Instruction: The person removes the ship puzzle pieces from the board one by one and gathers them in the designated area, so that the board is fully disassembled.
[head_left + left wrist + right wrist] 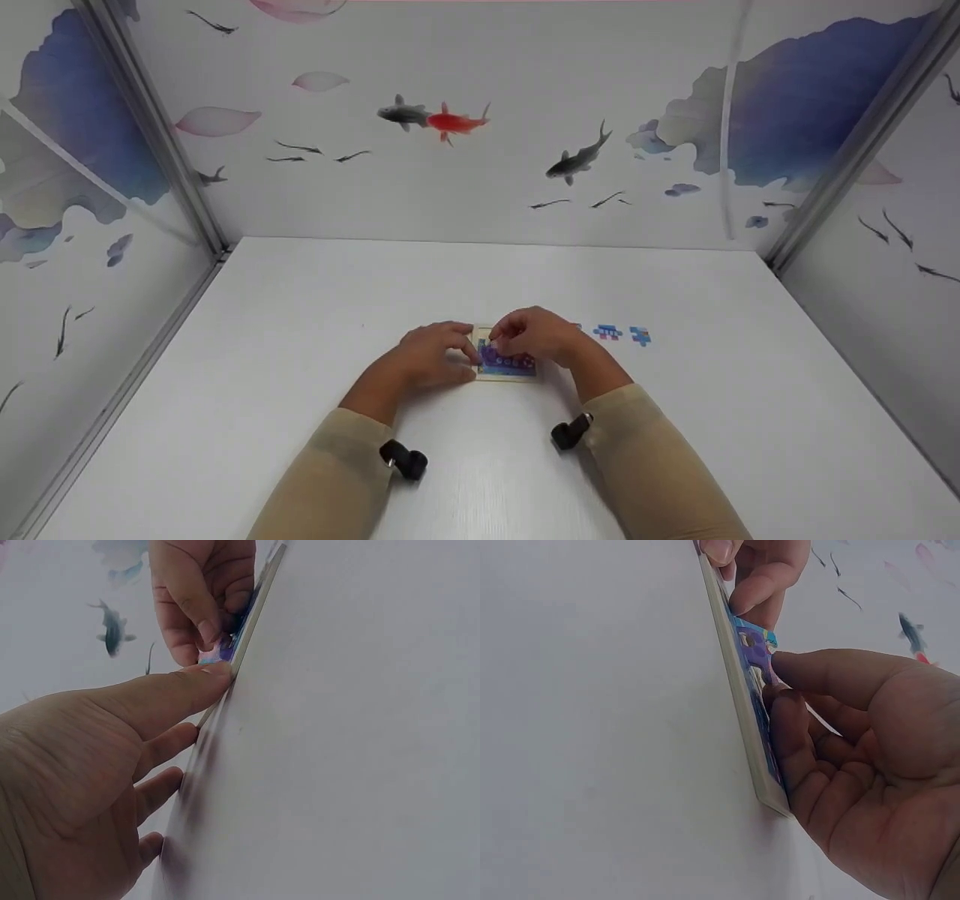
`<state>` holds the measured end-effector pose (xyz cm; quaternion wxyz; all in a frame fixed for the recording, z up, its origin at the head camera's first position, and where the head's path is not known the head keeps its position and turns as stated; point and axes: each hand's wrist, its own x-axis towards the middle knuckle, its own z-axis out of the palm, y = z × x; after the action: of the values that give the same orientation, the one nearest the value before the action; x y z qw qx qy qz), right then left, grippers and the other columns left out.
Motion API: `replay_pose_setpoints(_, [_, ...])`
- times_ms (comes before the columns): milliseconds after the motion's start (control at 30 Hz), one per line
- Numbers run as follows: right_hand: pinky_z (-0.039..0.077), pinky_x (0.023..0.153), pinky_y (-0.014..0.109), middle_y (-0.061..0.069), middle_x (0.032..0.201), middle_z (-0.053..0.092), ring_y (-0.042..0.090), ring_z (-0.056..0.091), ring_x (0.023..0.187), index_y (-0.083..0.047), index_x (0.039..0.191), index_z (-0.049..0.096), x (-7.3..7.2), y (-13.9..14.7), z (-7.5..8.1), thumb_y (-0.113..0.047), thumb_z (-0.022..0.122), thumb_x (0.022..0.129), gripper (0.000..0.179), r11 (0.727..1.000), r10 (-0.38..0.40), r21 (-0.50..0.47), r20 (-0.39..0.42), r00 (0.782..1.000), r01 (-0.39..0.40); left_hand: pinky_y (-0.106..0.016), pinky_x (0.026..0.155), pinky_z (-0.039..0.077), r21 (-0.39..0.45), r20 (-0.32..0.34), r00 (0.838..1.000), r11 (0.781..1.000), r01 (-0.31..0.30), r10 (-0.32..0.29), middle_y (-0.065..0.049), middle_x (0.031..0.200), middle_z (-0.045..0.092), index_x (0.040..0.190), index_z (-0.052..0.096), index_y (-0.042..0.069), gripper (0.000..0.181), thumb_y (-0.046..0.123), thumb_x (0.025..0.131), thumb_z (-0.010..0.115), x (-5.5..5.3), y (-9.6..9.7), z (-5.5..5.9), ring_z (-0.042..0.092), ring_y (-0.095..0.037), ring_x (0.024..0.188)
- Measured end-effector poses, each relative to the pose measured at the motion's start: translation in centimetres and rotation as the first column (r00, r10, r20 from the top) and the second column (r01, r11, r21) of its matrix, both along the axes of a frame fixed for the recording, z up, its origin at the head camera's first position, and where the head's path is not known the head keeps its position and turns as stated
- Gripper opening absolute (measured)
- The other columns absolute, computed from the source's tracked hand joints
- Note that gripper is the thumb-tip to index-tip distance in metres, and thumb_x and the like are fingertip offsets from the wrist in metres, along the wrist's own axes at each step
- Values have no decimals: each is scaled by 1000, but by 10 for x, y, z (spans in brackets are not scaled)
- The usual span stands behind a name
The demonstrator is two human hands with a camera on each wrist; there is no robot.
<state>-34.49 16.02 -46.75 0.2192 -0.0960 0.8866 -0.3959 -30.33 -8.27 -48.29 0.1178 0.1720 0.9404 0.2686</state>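
A small jigsaw puzzle in a pale wooden frame [507,380] lies on the table, its picture mostly purple and blue. My right hand [541,337] is over the puzzle. Between thumb and index finger it pinches a purple and blue puzzle piece [756,652], which stands tilted up from the board in the right wrist view. At the left side of the frame rests my left hand [436,356], fingers spread and fairly straight. In the left wrist view its thumb [176,696] lies along the frame's edge, close to the piece.
Two loose puzzle pieces, one [607,332] nearer and one [640,336] farther right, lie beyond my right hand. Another is partly hidden behind that hand. The white table [480,472] is bounded by walls printed with fish and leaves.
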Motion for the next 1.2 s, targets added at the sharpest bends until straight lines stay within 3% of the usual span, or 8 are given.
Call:
replay_pose_setpoints(167, [53,91,34,-2,111,75,21,62,103,-28,108,79,1,0,0,-23,76,100,10,1000,16,-13,-5,1000,-16,-64,133,23,0,-17,1000,1000,9,-9,12,167,49,100,79,44,9,37,94,80,1,0,1,35,-30,163])
replay_pose_setpoints(500, [55,105,41,-3,115,76,21,64,111,-30,108,80,2,0,-1,-21,76,100,13,999,1,-44,-13,1000,-1,-66,132,22,3,-11,1000,1000,-2,2,11,167,49,101,79,47,11,38,95,80,3,0,3,35,-33,163])
replay_pose_setpoints(867, [51,115,50,-3,120,74,23,65,120,-33,114,79,2,1,-2,-30,76,100,15,996,-75,-49,12,997,76,-68,133,20,15,12,1000,1000,-18,18,10,168,48,99,79,47,11,37,94,81,2,1,2,32,-33,164])
replay_pose_setpoints(1200, [54,111,46,-1,120,75,23,66,115,-29,115,79,2,6,3,-29,77,100,16,994,-78,-78,30,997,80,-66,133,20,13,3,1000,1000,3,-3,9,168,48,102,80,46,11,38,95,79,4,-1,4,33,-33,163])
